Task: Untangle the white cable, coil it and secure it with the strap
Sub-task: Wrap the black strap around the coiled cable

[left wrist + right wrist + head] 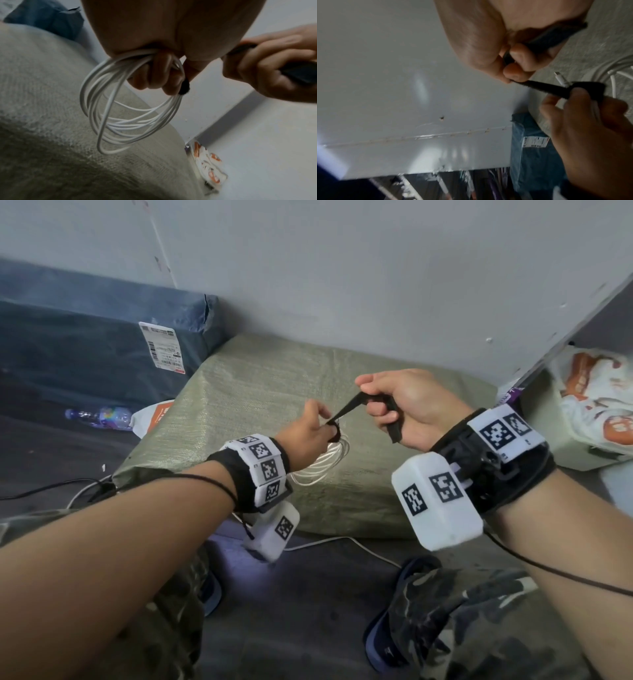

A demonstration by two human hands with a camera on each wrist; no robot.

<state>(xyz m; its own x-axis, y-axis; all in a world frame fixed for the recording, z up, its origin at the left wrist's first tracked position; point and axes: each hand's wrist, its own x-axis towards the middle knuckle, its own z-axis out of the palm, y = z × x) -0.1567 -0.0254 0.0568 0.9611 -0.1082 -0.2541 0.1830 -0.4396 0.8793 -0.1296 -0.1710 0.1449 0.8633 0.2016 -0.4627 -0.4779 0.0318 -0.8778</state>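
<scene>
Nearest, the right hand (407,409) pinches the free end of the black strap (346,407) between thumb and curled fingers, with the strap drawn taut toward the left hand (308,436). Beyond it, the left hand's curled fingers (154,75) grip the coiled white cable (130,108), whose loops hang above the grey-green woven sack (246,392). Farther back, a blue parcel (85,344) lies against the wall (342,268).

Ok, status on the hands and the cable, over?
Left hand grips white cable, coiled, hanging above woven sack. Right hand pulls black strap taut, wrapped around coil, not fastened. Nothing in the way.
</scene>
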